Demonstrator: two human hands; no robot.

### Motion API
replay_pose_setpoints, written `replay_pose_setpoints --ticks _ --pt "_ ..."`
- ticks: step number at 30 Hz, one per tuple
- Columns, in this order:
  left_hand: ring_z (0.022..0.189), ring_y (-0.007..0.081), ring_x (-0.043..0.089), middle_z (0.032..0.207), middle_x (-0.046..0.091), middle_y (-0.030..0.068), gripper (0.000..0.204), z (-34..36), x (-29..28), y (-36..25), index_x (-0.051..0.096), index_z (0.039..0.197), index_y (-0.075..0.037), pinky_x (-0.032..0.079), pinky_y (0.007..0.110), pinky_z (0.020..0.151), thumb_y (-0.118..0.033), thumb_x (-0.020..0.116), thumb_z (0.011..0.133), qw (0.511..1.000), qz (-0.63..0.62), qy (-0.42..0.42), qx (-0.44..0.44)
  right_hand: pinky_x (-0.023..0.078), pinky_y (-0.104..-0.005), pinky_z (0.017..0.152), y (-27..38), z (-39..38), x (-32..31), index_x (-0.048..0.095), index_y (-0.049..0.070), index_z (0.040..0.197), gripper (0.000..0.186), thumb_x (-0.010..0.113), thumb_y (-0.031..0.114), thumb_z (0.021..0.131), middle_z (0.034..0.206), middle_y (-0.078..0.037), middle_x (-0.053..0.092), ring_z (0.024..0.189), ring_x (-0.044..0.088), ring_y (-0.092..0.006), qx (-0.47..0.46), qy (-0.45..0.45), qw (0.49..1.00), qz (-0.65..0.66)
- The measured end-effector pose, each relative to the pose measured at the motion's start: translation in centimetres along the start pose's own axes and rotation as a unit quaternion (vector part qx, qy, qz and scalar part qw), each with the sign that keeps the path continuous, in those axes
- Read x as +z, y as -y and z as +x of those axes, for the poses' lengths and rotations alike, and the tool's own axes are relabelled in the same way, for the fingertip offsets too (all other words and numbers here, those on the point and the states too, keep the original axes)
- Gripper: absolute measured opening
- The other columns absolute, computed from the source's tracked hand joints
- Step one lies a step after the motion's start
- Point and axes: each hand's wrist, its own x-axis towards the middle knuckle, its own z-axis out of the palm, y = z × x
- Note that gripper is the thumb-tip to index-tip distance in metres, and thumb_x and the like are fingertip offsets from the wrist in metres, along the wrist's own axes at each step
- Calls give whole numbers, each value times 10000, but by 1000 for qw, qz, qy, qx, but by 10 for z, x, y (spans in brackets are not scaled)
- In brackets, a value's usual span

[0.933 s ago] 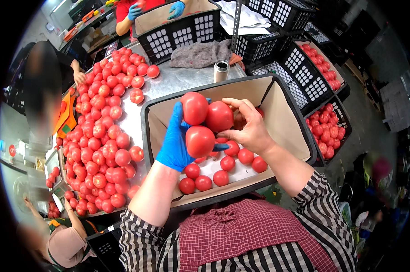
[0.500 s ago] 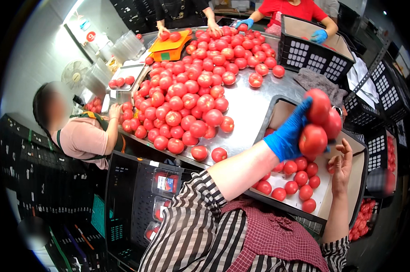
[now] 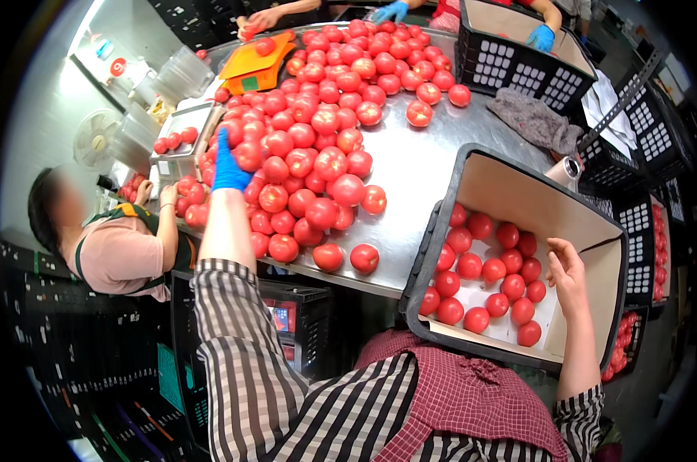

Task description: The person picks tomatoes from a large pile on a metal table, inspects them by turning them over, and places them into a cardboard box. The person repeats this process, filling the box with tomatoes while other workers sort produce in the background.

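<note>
Left hand (image 3: 228, 169) on piled tomatoes (image 3: 300, 162), upper left; can't tell its grip from here
Right hand's (image 3: 568, 277) empty, half-open over the crate (image 3: 439, 231), right side

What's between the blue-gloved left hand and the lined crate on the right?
In the head view, part of the tomato heap lies nearest the gloved left hand, then a strip of metal tabletop before the crate.

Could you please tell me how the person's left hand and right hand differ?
The left hand wears a blue glove; the right hand is bare. The left hand is among the tomatoes on the table; the right hand is over the crate. Both arms have checked sleeves.
</note>
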Motion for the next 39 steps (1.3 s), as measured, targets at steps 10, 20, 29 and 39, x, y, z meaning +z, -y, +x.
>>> replay_pose_setpoints --ticks 10,20,29,39 --pt "1192 231 535 1363 537 133 833 112 -94 20 457 1406 1 421 351 1036 -576 659 841 916 365 -142 88 448 -226 685 -14 -1 -1 603 14 1162 280 627 180 937 934 1 601 779 514 -56 74 29 995 -56" --pt "1259 270 507 1346 548 189 754 111 -61 -2 480 1367 44 422 353 1024 -386 754 812 770 513 -164 341 494 -328 766 -12 9 25 597 44 1163 345 674 235 887 1020 -78 601 847 578 -162 42 167 975 -139" --pt "1112 210 570 1216 623 75 321 -160 252 165 610 1218 -48 472 401 985 -207 583 941 983 26 183 10 504 -413 835 -58 95 94 595 92 1155 385 619 73 771 1167 -109 554 1068 563 -324 -287 165 819 -468" --pt "1160 230 579 1261 604 109 408 -189 269 230 548 1303 -21 463 360 1000 -274 517 985 959 146 188 -154 550 -425 755 -85 127 103 580 90 1154 389 647 189 784 1167 -105 556 937 652 -314 -285 192 784 -518"
